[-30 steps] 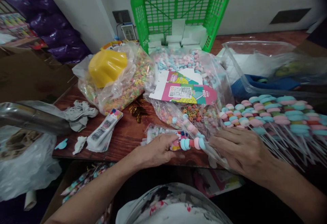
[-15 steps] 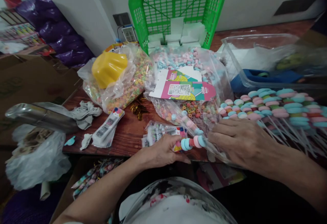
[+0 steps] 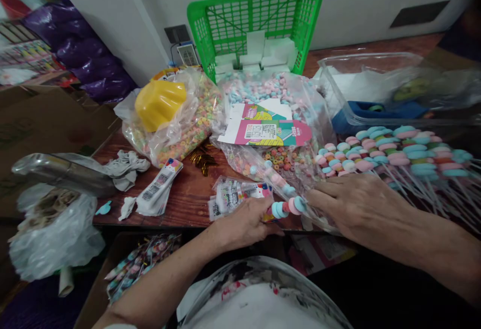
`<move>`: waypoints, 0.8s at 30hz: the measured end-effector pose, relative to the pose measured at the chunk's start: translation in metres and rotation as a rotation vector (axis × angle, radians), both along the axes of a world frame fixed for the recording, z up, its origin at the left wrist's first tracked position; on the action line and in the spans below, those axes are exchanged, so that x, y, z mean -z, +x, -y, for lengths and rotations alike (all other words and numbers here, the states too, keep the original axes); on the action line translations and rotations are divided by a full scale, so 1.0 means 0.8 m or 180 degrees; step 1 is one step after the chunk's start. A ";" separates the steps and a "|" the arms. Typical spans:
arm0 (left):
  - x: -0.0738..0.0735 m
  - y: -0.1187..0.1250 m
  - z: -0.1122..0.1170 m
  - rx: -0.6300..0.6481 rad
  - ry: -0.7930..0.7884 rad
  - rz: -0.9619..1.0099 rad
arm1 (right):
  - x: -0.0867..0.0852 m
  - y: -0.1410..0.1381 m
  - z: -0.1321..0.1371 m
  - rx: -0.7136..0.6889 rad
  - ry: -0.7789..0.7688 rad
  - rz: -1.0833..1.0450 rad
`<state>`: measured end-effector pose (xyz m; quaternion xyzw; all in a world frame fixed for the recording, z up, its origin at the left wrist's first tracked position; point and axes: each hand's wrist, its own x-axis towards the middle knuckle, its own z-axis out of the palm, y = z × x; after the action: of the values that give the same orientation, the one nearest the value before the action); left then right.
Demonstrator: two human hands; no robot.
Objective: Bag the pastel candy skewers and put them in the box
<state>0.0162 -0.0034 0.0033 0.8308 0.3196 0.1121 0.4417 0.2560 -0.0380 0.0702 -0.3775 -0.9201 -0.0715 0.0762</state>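
My left hand (image 3: 248,221) is closed on a candy skewer (image 3: 288,207) near its left end, where a bit of a printed plastic sleeve shows beside the fingers. Blue, pink and red candy pieces are threaded along the skewer. At its right end, my right hand (image 3: 363,209) has its fingers curled in a pinch; the stick inside them is hidden. Under that hand lies the edge of a clear bag (image 3: 319,219). Several printed clear sleeves (image 3: 235,196) lie just beyond my left hand. Finished-looking candy skewers (image 3: 398,156) are piled to the right, white sticks toward me.
A green basket (image 3: 311,23) with white boxes stands at the back. Before it are bags of candy (image 3: 259,88), a printed carton (image 3: 268,131) and a yellow scoop-like cup (image 3: 161,103). A clear bin (image 3: 340,88) stands right; a sleeve stack (image 3: 158,191) and metal flask (image 3: 71,174) lie left.
The view has shifted slightly. My left hand and the skewer sit a little farther right, close against my right fingers; both hands keep their hold.
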 end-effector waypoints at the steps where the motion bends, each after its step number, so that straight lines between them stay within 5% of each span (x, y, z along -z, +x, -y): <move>1: -0.001 0.001 0.000 0.0048 -0.0132 0.0082 | 0.001 -0.001 0.001 -0.0053 -0.0071 0.0041; 15: 0.006 0.027 0.010 0.0119 -0.0788 0.0669 | 0.042 -0.061 0.013 0.0091 -0.0769 -0.0072; 24: -0.007 -0.014 0.009 -0.0865 -0.2388 0.1053 | 0.044 -0.039 -0.025 -0.0245 -0.0290 -0.0906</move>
<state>0.0054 -0.0103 0.0087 0.5338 0.3695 0.1770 0.7397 0.2250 -0.0177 0.0348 -0.3513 -0.9161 0.0275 0.1913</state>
